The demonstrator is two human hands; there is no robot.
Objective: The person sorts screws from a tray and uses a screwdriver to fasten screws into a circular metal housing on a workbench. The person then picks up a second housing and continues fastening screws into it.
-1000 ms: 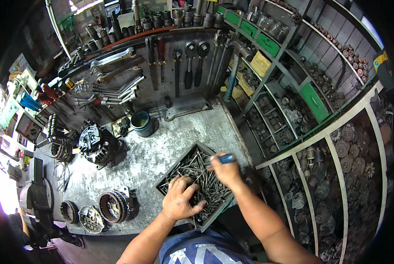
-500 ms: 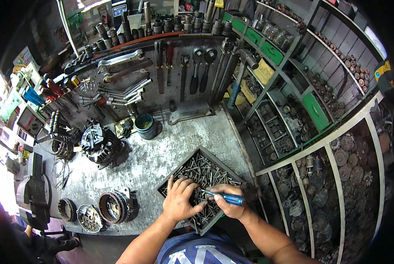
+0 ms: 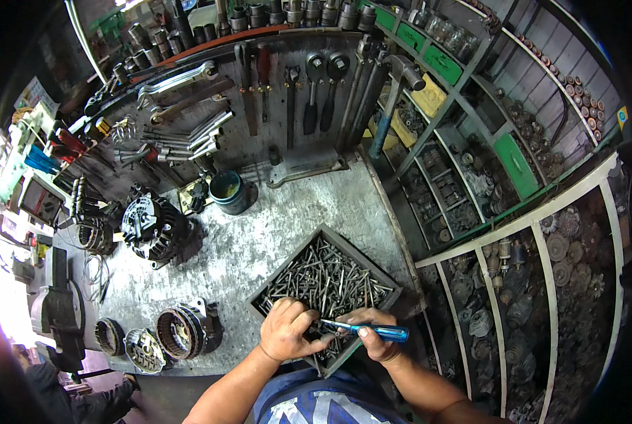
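Observation:
A square tray (image 3: pixel 288 267) full of loose screws and bolts lies at the bench's front edge, one corner toward me. My right hand (image 3: pixel 377 345) grips a screwdriver (image 3: pixel 390 333) with a blue handle over the tray's near right part. Its shaft points left, to the fingers of my left hand. My left hand (image 3: pixel 286 331) is over the near left side of the tray, fingers curled and thumb drawn in. Whatever it holds at the screwdriver's tip is too small to make out. Many dark screws (image 3: pixel 326 279) show beyond both hands.
On the bench stand an alternator (image 3: pixel 150 230), a dark tub (image 3: pixel 229 193) and stator rings (image 3: pixel 178 333). A wrench (image 3: pixel 309 173) lies at the back. Wrenches and ratchets hang on the tool board (image 3: pixel 217 152). A vise (image 3: pixel 55 311) is at left, parts shelves (image 3: pixel 492 283) at right. Another person (image 3: pixel 62 389) is lower left.
The screwdriver has swung to lie more level, and my right hand has shifted down. My left fingers have curled in more. My view has shifted slightly.

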